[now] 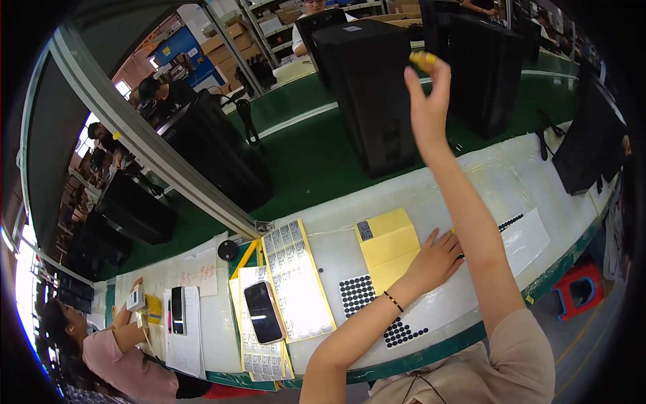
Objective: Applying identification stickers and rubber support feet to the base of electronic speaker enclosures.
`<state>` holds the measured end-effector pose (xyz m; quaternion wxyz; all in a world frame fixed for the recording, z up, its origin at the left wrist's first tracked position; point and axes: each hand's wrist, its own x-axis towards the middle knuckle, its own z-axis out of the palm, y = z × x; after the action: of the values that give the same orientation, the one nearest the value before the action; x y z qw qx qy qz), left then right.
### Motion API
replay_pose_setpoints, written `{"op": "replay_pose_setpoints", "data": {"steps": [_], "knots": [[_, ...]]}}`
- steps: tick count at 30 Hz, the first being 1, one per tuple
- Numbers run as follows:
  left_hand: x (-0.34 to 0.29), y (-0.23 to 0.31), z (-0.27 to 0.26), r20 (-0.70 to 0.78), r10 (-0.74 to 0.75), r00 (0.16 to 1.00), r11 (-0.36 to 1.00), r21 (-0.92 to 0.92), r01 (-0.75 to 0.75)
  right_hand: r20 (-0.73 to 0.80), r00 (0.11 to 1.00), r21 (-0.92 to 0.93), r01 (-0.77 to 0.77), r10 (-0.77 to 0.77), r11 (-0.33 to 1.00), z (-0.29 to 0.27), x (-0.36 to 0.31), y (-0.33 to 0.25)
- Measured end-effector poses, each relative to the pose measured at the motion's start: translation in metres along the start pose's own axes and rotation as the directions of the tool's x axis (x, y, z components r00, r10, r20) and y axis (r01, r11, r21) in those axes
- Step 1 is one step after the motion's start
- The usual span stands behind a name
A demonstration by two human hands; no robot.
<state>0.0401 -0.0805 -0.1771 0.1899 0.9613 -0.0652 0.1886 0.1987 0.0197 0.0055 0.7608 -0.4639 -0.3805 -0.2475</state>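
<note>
My right hand (432,108) is raised beside a tall black computer tower (367,87). Its bent fingers hold a small yellow object (422,60), whose kind I cannot make out. My left hand (436,260) rests palm down on the table, fingers stretched, and holds nothing that I can see. Under and around it lie a yellow sheet (387,236) with a grey label at its corner and a white sheet of round black stickers (356,294). Another white sheet (531,236) with a row of black dots reaches out past my right forearm.
Label sheets (306,296) and a phone (264,311) lie to the left. Further left sits a co-worker (124,353) in pink. A metal post (155,151) slants across the left side. More black towers (481,74) stand on the green conveyor (303,172). A red stool (580,291) stands right.
</note>
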Motion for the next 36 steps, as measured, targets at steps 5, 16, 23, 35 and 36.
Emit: {"op": "replay_pose_setpoints", "data": {"steps": [5, 16, 23, 35, 36], "knots": [[0.002, -0.003, -0.002, 0.27, -0.055, 0.961, 0.987, -0.132, 0.093, 0.274, 0.961, 0.038, -0.051, 0.038, 0.998, 0.002, -0.107, -0.02], [-0.001, 0.003, 0.001, 0.046, -0.034, 0.998, 0.999, -0.029, 0.035, 0.873, 0.432, -0.072, -0.344, 0.226, 0.936, -0.02, -0.178, 0.0], [0.002, 0.004, -0.003, 0.073, -0.079, 0.994, 0.986, -0.14, 0.089, 0.885, 0.312, -0.167, -0.478, 0.344, 0.862, -0.027, -0.177, 0.031], [0.0, 0.001, 0.004, -0.001, -0.049, 0.999, 0.988, -0.148, 0.048, 0.908, 0.247, -0.194, -0.466, 0.338, 0.863, -0.03, -0.174, 0.029], [-0.001, 0.001, 0.004, 0.003, -0.05, 0.999, 0.988, -0.147, 0.05, 0.91, 0.228, -0.211, -0.461, 0.345, 0.862, -0.029, -0.174, 0.027]]}}
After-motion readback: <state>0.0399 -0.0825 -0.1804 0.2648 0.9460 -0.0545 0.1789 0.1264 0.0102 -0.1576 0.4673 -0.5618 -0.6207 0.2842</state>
